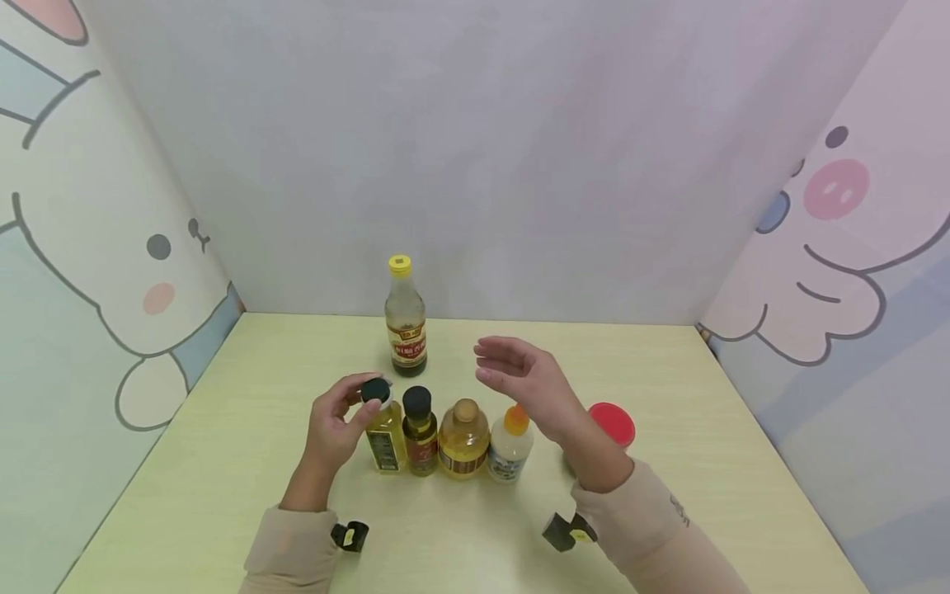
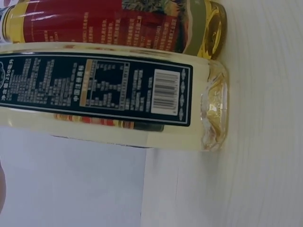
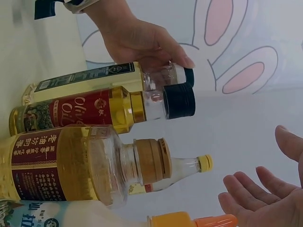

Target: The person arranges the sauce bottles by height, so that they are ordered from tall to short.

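Observation:
My left hand (image 1: 331,422) grips a tall, pale-yellow oil bottle (image 1: 387,443) at its dark cap and neck. In the left wrist view this oil bottle (image 2: 94,90) stands on the table, its dark label and barcode showing. Right beside it is an olive oil bottle (image 3: 80,106) with a red label and black cap. My right hand (image 1: 534,388) is raised with its fingers extended, holding nothing. Below it stands a white squeeze bottle (image 1: 510,450) with an orange tip. A round amber oil bottle (image 1: 463,441) with a brown cap sits between the olive oil and the squeeze bottle.
A tall bottle (image 1: 406,330) with a yellow cap stands behind the row, toward the back wall. At the right, a red-lidded jar (image 1: 612,422) is partly hidden by my right forearm. The pale table (image 1: 185,495) is enclosed by printed cloth walls.

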A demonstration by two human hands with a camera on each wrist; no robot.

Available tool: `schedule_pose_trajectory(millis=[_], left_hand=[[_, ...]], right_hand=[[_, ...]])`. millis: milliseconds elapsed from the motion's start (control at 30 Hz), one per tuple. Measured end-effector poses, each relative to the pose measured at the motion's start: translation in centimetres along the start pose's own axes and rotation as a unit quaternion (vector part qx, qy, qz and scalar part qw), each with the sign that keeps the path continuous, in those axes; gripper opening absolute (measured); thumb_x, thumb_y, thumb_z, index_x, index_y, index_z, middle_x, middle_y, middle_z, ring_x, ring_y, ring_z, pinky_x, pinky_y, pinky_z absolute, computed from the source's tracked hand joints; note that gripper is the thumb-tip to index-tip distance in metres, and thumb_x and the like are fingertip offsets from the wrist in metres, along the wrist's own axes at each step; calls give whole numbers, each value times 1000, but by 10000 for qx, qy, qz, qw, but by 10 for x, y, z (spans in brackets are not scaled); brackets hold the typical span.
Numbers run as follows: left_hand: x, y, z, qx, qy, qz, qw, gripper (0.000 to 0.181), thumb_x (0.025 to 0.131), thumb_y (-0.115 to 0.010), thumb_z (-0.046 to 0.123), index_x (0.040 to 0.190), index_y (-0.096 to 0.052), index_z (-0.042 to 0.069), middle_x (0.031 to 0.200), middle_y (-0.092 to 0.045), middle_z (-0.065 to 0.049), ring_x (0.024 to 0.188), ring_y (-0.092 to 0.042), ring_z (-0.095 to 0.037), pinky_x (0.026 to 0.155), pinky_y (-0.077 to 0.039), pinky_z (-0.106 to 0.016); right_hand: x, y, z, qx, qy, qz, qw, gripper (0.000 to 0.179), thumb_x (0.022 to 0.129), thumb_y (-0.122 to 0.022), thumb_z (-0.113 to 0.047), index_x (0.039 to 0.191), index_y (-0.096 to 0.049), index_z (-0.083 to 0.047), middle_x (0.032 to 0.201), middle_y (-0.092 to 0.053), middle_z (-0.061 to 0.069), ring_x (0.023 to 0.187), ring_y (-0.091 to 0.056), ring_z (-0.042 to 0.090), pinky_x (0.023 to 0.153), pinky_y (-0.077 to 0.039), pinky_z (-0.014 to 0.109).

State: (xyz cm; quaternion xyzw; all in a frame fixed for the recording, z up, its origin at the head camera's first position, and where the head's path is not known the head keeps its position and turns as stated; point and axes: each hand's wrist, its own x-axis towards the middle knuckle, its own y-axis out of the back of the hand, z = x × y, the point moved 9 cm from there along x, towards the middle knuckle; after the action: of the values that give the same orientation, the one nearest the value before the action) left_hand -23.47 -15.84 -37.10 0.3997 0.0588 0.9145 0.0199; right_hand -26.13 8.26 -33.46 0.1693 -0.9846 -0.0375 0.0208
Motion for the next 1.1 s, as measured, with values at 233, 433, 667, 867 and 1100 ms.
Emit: schedule_pose_trajectory(millis=[233,433,667,867,1100], left_hand=[[10,-4,28,11,-28,-16,10000,22,84,-59,-18,106,-56,-19,104,-68,-3,96,-60,-4,79,-49,-16],[11,-4,30,61,41,1,10000,25,81,-59,-20,106,-57,-19,103,-69,-3,95,-60,-4,79,-49,-16],[11,-3,29,93,77,11,9999,24,81,-60,-19,105,-57,-19,102,-69,-4,95,-61,-3,79,-49,-16],[11,-3,30,56,117,-8,9999,25,80,-60,-20,105,-57,-19,103,-69,-2,96,-61,-3,80,-49,-17],[0,2,2,-30,265,24,9996,32,79,-61,-21,110,-59,-16,107,-68,1,98,-61,-7,81,-49,-18]], right_hand=[[-2,-7,2,14,-6,-69,10000,49,91,-70,-8,135,-52,1,131,-58,13,118,-58,27,97,-46,35],[-4,-14,4,-90,54,-151,9998,49,91,-70,-9,135,-52,0,131,-58,14,117,-58,27,97,-46,36],[-5,-25,8,-236,153,-133,9995,48,89,-72,-9,133,-55,0,128,-60,13,118,-57,29,98,-45,36],[-5,-31,12,-351,203,-105,9991,46,88,-73,-10,131,-57,-1,126,-61,11,119,-56,30,101,-42,35],[-4,-35,17,-702,272,77,9971,45,87,-76,-14,129,-60,-5,125,-62,9,117,-58,24,99,-45,38]])
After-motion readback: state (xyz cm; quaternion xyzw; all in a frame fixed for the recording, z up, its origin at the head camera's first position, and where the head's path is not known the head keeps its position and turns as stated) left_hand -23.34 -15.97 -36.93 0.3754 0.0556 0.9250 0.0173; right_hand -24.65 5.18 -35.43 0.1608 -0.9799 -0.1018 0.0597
